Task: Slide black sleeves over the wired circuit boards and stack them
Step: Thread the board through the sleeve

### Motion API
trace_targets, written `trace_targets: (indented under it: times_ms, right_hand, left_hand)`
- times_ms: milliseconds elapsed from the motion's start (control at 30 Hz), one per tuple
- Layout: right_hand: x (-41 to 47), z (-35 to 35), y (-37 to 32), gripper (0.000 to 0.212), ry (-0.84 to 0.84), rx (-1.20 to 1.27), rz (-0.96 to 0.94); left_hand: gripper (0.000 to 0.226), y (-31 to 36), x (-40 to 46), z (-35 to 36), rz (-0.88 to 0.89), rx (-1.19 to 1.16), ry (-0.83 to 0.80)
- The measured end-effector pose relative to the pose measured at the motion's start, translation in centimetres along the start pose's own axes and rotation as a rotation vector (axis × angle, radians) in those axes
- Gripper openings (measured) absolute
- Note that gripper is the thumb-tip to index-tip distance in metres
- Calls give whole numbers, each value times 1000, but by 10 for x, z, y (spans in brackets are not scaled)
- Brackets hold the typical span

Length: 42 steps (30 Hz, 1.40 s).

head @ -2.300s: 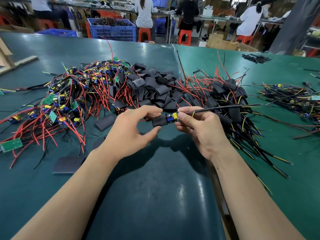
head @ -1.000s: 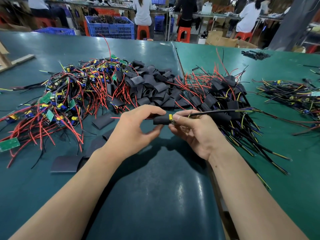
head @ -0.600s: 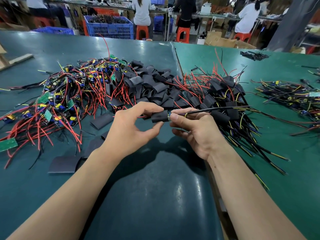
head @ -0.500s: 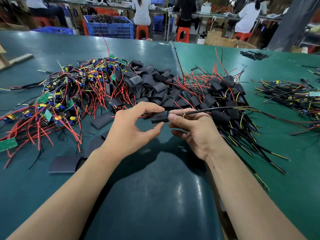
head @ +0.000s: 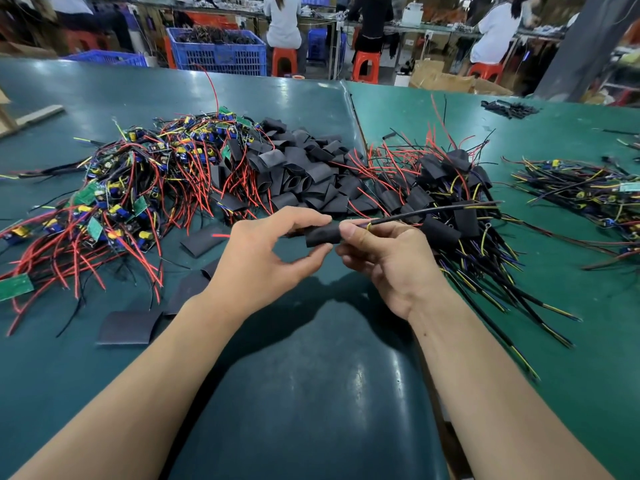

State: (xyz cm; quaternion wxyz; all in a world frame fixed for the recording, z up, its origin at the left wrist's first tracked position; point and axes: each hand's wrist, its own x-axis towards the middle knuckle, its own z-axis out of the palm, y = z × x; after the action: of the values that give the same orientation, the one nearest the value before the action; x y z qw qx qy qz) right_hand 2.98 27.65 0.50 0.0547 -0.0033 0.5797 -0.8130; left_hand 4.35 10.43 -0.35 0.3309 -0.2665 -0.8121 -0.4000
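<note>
Above the green table [head: 311,393], my left hand [head: 263,258] pinches a black sleeve [head: 322,234] between thumb and fingers. The sleeve covers a circuit board, which is hidden inside it. My right hand [head: 388,261] pinches the board's black cable [head: 433,211] right at the sleeve's right end; the cable runs off to the right. A heap of bare wired boards [head: 138,188] with red wires lies at the left. Empty black sleeves [head: 298,174] are piled in the middle. Sleeved boards [head: 446,202] are stacked at the right.
Flat loose sleeves [head: 128,327] lie on the table near my left forearm. Another bundle of wired boards [head: 588,195] lies far right. A blue crate [head: 218,50], red stools and seated persons are beyond the table's far edge.
The sleeve has slid right over the board: the blue and yellow parts that showed at its right end are now covered. Both hands have stayed in about the same place.
</note>
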Motion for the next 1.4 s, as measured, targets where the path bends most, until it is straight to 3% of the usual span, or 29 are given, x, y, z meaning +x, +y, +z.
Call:
trace_targets:
  times_ms: [133,300,500,800,1067,1200,1333,1400]
  right_hand:
    - [0,2,1,15,-70,175,81]
    - [-2,1,1,6,-164,198,99]
    - [-4,0,0,24,-269,280,150]
    - [-8,0,-5,27,-392,285,157]
    - [-6,4,2,30,-332,257,64]
    - [-3,9,5,15,-246,238,21]
    - [-1,6,-1,15,-162,182,-86]
    - [0,3,-3,12,-127,158,-129]
  left_hand:
    - [26,1,0,-1,55,-24,25]
    - [24,2,1,-2,80,-54,41]
    - [24,6,1,1,100,-92,80]
    - [27,10,2,5,87,-224,85]
    - [26,6,-1,8,39,-261,65]
    - [40,1,4,5,-43,-132,21]
    - [42,-9,4,2,2,176,203]
    - [38,-11,2,2,-47,194,244]
